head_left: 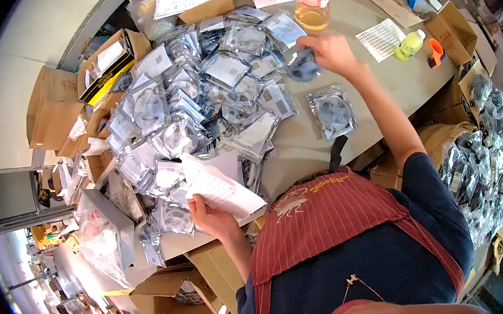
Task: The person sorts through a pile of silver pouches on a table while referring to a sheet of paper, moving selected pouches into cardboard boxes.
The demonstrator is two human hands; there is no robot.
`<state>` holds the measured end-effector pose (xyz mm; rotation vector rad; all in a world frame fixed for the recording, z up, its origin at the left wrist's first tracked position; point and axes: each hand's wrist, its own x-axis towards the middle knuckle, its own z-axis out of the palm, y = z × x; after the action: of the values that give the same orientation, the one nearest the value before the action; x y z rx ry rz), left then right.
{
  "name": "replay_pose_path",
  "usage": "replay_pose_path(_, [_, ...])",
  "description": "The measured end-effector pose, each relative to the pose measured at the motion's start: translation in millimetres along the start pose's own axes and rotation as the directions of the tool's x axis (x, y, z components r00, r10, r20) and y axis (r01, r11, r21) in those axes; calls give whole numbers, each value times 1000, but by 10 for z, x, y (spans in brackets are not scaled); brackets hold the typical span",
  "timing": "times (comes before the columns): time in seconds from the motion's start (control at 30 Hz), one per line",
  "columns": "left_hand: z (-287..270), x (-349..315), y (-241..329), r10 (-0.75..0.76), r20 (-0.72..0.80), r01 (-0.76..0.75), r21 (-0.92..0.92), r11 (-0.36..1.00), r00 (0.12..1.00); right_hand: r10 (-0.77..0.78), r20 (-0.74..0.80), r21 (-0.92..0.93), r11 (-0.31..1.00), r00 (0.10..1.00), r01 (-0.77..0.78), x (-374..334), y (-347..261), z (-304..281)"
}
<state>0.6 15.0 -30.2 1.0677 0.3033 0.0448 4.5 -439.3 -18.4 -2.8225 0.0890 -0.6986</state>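
My left hand point(214, 218) is closed on the edge of a white label sheet point(223, 187) with rows of small print, held over the near end of a large pile of clear bags point(191, 93). Away at the far right of that pile, my right hand point(333, 53) pinches the upper edge of a clear zip bag point(303, 67) with something dark and coiled in it. Between my right arm and the pile, another zip bag point(332, 111) with a coiled cable lies flat and apart on the table point(299, 146).
Beyond my right hand stands a drink bottle point(313, 9) with a pink lid. Another label sheet point(381, 40), a yellow-green bottle point(410, 45) and an orange tape dispenser point(436, 52) lie to the right. Cardboard boxes point(56, 109) crowd the left; bagged goods point(482, 165) fill the right side.
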Motion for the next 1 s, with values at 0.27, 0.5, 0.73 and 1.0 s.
replay_pose_path(0.27, [633,-156,-30,54,191,-72,93,993,980,-164,233,209,971,958,116,215,-60,1124])
replay_pose_path(0.5, [187,-167,-23,62,119,-86,209,974,991,213,305,98,962,928,-253,770,-1228,1638])
replay_pose_path(0.73, [20,-289,70,62,-92,-54,89,995,994,288,226,200,921,931,-333,473,-1036,1203])
replay_pose_path(1.0, [-47,-169,-106,45,28,-52,306,951,999,772,-256,490,623,582,-610,-1090,275,525])
